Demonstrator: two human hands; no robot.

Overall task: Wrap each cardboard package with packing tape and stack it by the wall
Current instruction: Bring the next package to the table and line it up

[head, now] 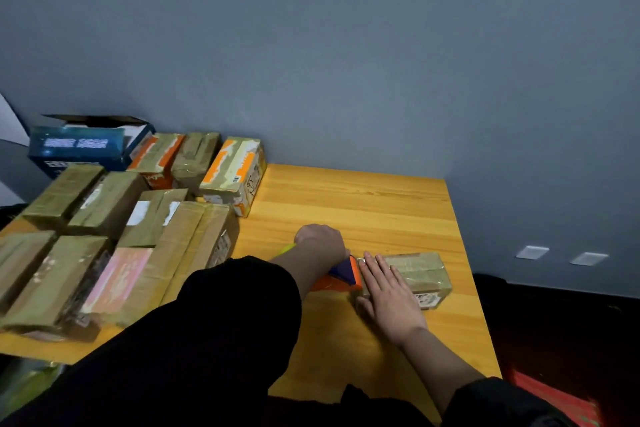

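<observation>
The left hand [320, 241] hides its own fingers and most of the orange tape dispenser [341, 276], so the grip cannot be read. The right hand [388, 291] covers the small package's [420, 274] near left corner. At nine o'clock, taped packages [20, 260] run off the edge. The blue box's [78, 149] lettering at ten o'clock is blurred.
</observation>
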